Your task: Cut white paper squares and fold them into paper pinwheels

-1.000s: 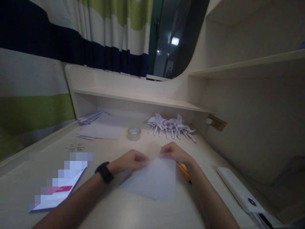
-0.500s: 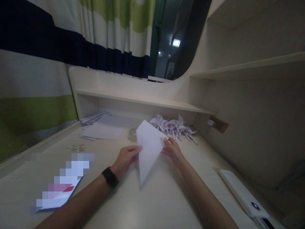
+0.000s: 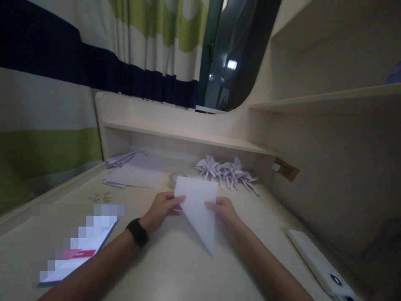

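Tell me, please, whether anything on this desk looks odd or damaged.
Only the bright flat object at left looks odd: blocky squares hide part of it, apparently image masking. The held paper shows no obvious damage.

A plain white sheet (image 3: 196,196) sets off a cream desk (image 3: 175,267), with pale white pinwheels (image 3: 212,166) on the far side, a black wristband (image 3: 138,233) at left and a far-left curtain (image 3: 156,79) banded green, white and navy.

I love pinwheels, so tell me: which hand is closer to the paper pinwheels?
Right. The right hand is in front of the pinwheels; the left hand is farther off, in front and to their left.
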A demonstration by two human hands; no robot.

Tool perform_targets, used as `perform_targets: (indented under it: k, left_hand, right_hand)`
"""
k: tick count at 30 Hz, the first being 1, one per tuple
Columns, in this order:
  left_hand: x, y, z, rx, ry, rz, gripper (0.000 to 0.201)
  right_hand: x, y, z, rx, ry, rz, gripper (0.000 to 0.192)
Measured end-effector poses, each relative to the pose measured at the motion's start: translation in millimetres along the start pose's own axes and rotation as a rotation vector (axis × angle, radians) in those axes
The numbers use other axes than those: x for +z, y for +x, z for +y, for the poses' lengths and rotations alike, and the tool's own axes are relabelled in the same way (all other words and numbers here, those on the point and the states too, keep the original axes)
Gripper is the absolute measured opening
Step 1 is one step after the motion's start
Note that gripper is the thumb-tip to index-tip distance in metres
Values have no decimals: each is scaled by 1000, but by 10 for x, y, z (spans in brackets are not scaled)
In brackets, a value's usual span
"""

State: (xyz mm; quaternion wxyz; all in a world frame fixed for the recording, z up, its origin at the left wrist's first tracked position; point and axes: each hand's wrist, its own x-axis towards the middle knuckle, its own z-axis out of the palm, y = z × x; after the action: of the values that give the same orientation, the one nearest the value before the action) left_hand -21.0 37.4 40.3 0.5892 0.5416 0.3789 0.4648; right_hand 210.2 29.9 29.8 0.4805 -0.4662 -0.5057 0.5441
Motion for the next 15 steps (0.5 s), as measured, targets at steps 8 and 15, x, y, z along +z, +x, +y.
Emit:
perform_targets:
  k: [8, 15]
  left_hand:
    - [-142, -75, -12, -97, 212, -213, 37]
    - [-207, -49, -101, -93, 270, -189, 35]
  right_hand:
    - [-72, -79, 258, 21, 124, -129, 28]
    - [-144, -66, 308, 43, 88, -186, 27]
